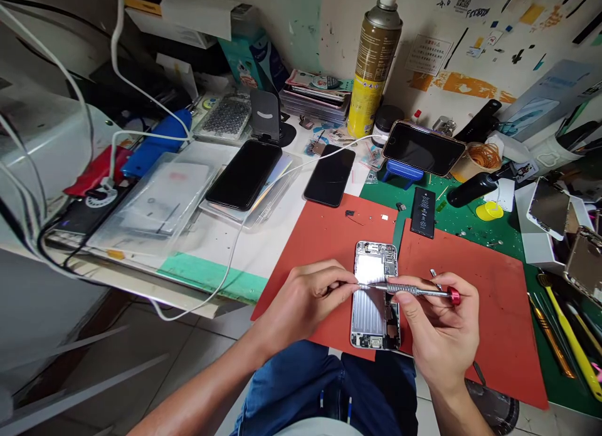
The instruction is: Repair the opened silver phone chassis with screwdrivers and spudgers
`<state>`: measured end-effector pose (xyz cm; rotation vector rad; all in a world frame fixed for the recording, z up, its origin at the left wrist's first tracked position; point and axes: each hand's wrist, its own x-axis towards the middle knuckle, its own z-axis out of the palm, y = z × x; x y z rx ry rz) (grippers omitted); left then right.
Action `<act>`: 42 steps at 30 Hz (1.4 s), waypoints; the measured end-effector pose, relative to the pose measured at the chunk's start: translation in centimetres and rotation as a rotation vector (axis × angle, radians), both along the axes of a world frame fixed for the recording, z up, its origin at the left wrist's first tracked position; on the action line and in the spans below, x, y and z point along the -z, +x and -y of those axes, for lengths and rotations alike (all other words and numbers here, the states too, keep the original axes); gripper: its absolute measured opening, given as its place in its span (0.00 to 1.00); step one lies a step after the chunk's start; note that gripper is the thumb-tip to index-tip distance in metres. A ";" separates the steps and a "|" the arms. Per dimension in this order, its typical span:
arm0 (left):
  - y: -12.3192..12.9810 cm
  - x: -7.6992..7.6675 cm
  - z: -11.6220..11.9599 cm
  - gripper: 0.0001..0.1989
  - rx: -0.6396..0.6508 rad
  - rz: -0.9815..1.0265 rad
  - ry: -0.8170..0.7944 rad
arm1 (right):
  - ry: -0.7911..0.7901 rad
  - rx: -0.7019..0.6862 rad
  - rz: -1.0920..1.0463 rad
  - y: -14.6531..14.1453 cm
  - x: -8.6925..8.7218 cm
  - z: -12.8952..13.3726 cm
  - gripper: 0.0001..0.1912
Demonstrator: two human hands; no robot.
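Note:
My right hand holds a metal screwdriver with a red end cap, lying nearly level and pointing left. Thumb and forefinger of my left hand are pinched together at the screwdriver's tip; whether a tiny part sits between them is hidden. Just below both hands is an opened phone housing, its metal inside facing up, on a red mat. Past its upper right lies a black phone battery. Small loose bits rest on the mat beyond the housing.
Two dark phones lie at the back left. A propped phone stands on a blue holder before a yellow spray can. A white cable crosses the table. Tweezers and a yellow brush lie at right.

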<state>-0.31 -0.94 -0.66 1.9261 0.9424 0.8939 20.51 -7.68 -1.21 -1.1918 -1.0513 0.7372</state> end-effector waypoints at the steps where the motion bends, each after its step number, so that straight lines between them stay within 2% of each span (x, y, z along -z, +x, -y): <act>1: 0.0 0.0 0.0 0.04 0.000 -0.002 -0.001 | 0.003 -0.001 0.000 0.0 0.0 0.0 0.19; 15: -0.1 0.3 0.0 0.03 0.003 -0.016 0.016 | 0.027 -0.003 0.024 -0.2 0.0 -0.2 0.20; 23: 0.0 0.4 0.1 0.02 0.013 0.012 0.005 | -0.017 -0.011 -0.047 -0.1 -0.2 -0.1 0.18; 27: -0.2 0.6 0.2 0.05 0.019 0.023 -0.006 | -0.043 0.006 -0.074 -0.2 -0.1 -0.6 0.18; 30: -0.3 0.6 0.2 0.08 -0.028 0.016 0.004 | -0.063 0.041 -0.115 -0.1 -0.4 -0.4 0.20; 33: -0.3 0.3 0.2 0.08 -0.061 -0.042 0.084 | -0.144 0.186 -0.243 0.6 -0.7 1.6 0.25; 36: -0.1 0.1 -0.2 0.17 0.025 -0.227 0.202 | -0.304 0.325 -0.389 1.3 -0.5 5.5 0.32; 39: 0.3 0.0 -0.9 0.27 0.130 -0.470 0.241 | -0.466 0.352 -0.512 1.1 0.1 9.3 0.40; 42: 0.8 0.0 -1.6 0.28 0.201 -0.601 0.261 | -0.555 0.364 -0.612 -0.4 0.0 10.9 0.41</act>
